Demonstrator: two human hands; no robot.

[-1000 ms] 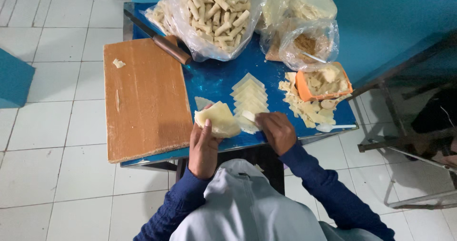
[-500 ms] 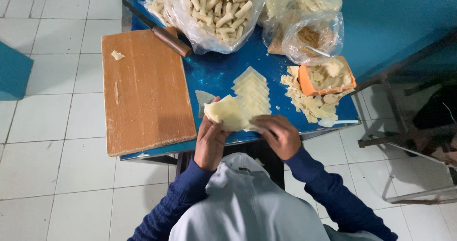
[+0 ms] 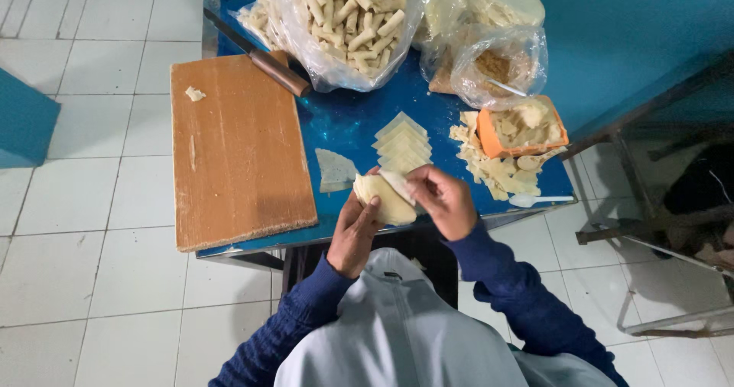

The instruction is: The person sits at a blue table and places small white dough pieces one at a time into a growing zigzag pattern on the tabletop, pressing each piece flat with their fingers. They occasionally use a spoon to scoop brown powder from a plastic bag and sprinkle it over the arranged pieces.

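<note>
The left hand [image 3: 355,230] is cupping a pale dough sheet [image 3: 382,200] from below, supporting it while the right hand [image 3: 443,200] is pinching its folded edge.

Pastry sheet [image 3: 384,198] — now half-folded between both hands, right hand [image 3: 443,200] atop.

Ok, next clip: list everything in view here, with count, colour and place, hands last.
table: one, blue, centre
cutting board: one, brown wood, table left
knife: one, wooden handle, across board's top corner
plastic bags: several, clear, filled with pale rolls and wrappers, table's far edge
wrapper stack: one, pale, table centre
container: one, orange, table right
spoon: one, white, near edge
left hand: holds folded wrapper
right hand: pinches same wrapper
</note>
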